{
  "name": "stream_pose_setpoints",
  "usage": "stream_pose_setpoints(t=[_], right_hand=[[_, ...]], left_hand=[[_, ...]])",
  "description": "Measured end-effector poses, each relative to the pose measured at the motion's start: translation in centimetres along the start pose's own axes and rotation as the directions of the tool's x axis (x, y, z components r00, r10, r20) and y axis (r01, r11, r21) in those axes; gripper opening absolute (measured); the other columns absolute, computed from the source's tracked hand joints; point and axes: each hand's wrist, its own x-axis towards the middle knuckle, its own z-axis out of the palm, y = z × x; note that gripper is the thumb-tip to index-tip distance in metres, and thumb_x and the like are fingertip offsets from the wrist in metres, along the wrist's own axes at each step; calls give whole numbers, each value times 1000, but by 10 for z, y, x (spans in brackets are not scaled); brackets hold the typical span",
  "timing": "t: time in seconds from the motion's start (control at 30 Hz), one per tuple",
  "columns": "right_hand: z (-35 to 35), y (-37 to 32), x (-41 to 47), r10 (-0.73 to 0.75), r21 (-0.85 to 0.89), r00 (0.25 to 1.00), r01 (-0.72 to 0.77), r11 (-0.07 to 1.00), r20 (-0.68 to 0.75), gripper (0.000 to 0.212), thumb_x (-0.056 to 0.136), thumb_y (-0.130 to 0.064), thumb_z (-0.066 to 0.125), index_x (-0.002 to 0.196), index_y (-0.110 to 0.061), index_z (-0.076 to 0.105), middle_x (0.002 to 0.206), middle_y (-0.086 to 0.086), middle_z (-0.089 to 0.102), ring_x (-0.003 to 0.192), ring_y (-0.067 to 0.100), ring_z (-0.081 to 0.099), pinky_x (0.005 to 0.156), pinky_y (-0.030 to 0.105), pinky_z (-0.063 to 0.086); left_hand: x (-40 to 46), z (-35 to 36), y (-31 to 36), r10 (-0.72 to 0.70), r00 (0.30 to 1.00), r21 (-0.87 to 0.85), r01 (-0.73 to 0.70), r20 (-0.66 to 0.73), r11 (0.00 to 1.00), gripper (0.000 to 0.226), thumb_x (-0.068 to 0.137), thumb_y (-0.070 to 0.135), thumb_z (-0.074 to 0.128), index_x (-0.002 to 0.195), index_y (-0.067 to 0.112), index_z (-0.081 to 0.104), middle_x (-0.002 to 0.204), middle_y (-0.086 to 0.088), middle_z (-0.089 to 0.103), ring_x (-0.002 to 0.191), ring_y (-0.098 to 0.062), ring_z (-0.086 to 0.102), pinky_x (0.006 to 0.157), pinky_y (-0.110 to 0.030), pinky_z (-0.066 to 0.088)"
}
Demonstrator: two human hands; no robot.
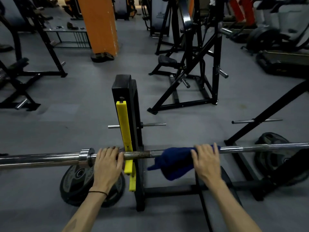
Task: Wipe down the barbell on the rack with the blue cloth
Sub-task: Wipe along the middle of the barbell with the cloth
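A steel barbell (50, 159) runs across the lower part of the head view, resting on a black rack upright (124, 91) with a yellow liner (124, 131). A rusty stretch of the bar shows just right of the upright. My left hand (107, 164) is wrapped over the bar between the sleeve collar and the upright. My right hand (206, 160) presses a dark blue cloth (173, 163) around the bar right of the upright. The loose end of the cloth hangs below the bar.
A black weight plate (75, 185) leans by the rack's foot on the left, another plate (274, 153) on the right. Black machine frames (192, 67) and an orange pillar (100, 25) stand beyond on the grey floor.
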Motion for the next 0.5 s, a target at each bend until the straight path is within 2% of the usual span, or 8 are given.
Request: stream_pose_setpoints(t=[0.07, 0.13, 0.17, 0.27, 0.33, 0.43, 0.5], right_hand=[[0, 12, 1, 111, -80, 994, -113, 990, -23, 37, 102, -34, 43, 88, -11, 68, 82, 8, 65, 87, 33, 60, 122, 57, 21], [7, -10, 6, 189, -70, 982, -190, 979, -23, 40, 101, -28, 42, 81, -7, 69, 77, 14, 66, 83, 35, 60, 121, 61, 22], [10, -32, 7, 180, -46, 984, -180, 983, -12, 41, 101, -25, 40, 79, -6, 69, 76, 15, 66, 81, 35, 61, 120, 62, 24], [22, -113, 0, 3, 71, 999, -7, 997, 49, 40, 102, -24, 36, 78, -15, 66, 77, 7, 64, 79, 30, 60, 112, 56, 36], [20, -145, -2, -120, 153, 988, 105, 983, 93, 35, 105, -30, 37, 84, -21, 63, 82, 1, 64, 80, 24, 59, 97, 45, 43], [23, -118, 3, -250, 180, 965, 231, 956, 86, 32, 104, -37, 41, 85, -21, 60, 81, 0, 60, 75, 21, 54, 78, 39, 44], [21, -68, 5, -229, 187, 971, 212, 959, 71, 37, 105, -41, 41, 81, -18, 57, 78, 3, 57, 72, 25, 52, 73, 42, 44]], left_hand=[[-14, -1, 7, -30, 998, -123, 23, -58, 992, 41, 100, 34, 44, 124, 8, 64, 127, -8, 64, 121, -27, 57, 114, -48, 37], [-29, -7, 24, 17, 990, -208, -46, -141, 977, 34, 97, 26, 47, 121, 8, 63, 124, -7, 59, 118, -26, 55, 108, -45, 43], [-34, -9, 36, 72, 985, -225, -107, -159, 969, 33, 96, 24, 47, 121, 9, 63, 124, -6, 58, 117, -25, 55, 107, -43, 44], [-29, -5, 72, 235, 962, -239, -264, -141, 935, 34, 96, 22, 48, 123, 9, 65, 125, -6, 60, 121, -23, 55, 110, -40, 43], [-15, 4, 93, 259, 960, -242, -277, -104, 930, 35, 98, 23, 49, 126, 10, 64, 127, -5, 61, 122, -21, 55, 110, -39, 42], [9, 16, 113, 204, 979, -201, -200, 0, 959, 42, 101, 32, 42, 132, 10, 60, 129, -6, 64, 121, -22, 58, 108, -40, 45], [19, 24, 118, 166, 983, -160, -152, 80, 975, 47, 103, 37, 36, 132, 10, 61, 124, -6, 66, 115, -22, 61, 105, -41, 47]])
